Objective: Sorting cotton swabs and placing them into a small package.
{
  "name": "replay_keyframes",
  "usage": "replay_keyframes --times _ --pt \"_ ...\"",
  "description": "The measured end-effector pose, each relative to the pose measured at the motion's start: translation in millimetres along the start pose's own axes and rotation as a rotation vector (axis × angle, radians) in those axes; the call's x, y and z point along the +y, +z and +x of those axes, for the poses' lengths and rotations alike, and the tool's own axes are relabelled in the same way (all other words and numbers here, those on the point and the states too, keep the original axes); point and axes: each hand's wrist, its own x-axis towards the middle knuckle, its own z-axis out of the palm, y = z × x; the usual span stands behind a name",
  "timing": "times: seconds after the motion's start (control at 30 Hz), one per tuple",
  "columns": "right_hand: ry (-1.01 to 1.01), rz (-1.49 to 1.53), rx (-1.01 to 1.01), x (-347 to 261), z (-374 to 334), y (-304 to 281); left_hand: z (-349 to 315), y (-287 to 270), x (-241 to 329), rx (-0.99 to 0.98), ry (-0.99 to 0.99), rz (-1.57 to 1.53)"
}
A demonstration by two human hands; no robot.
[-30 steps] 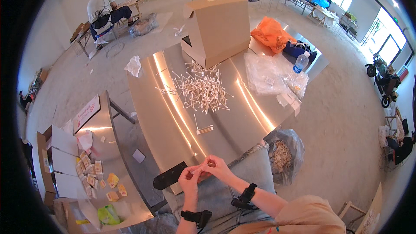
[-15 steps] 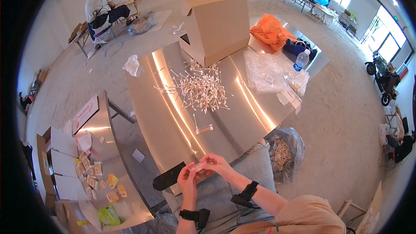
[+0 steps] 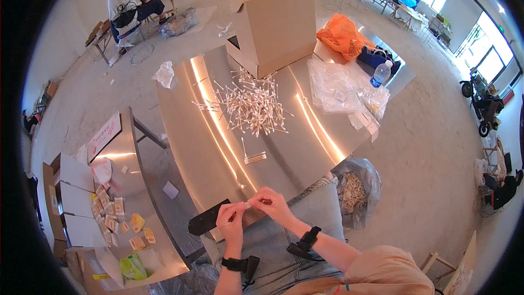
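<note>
We hold both hands raised together at the near edge of the surface (image 3: 218, 147). Our left hand (image 3: 230, 219) and right hand (image 3: 273, 203) meet, fingers pinched on a small packet (image 3: 248, 205) between them. The swab pile (image 3: 252, 108) lies well beyond the fingers.

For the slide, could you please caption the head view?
Both hands, left hand and right hand, pinch a small white piece near a cotton swab pile.

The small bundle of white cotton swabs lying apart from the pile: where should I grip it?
Pinch the small bundle of white cotton swabs across its middle from above: the sticks lie flat and parallel on the steel table, clear of the big loose pile.
</note>
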Motion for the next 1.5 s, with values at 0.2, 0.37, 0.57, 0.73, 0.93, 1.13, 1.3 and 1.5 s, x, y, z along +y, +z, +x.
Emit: replay_keyframes --times 0.2,0.37,0.57,0.73,0.93,1.13,1.3,1.5 --pt "-0.159 -0.231 -0.009 -15 -10 3 -7 -4 -1 0.023 0.038 0.025" --pt "-0.095 -0.245 0.050 -8 -10 3 -11 -2 0 0.035 -0.084 -0.009" --pt "0.013 -0.171 -0.069 -63 -42 15 -28 -29 54 0.013 -0.006 -0.060" --pt "-0.047 -0.078 -0.132 -108 -69 27 -46 -54 118 -0.002 0.152 0.108" --pt "-0.429 -0.491 -0.180 -144 -92 31 -45 -63 139 -0.088 0.555 0.203" --pt "-0.334 -0.420 -0.195 -149 -111 43 -60 -82 143 -0.057 0.607 0.254" --pt "-0.418 -0.498 -0.256 -158 -116 51 -74 -96 138 -0.021 0.611 0.305" --pt "-0.395 -0.511 -0.274 -153 -109 54 -84 -113 125 0.040 0.599 0.310"
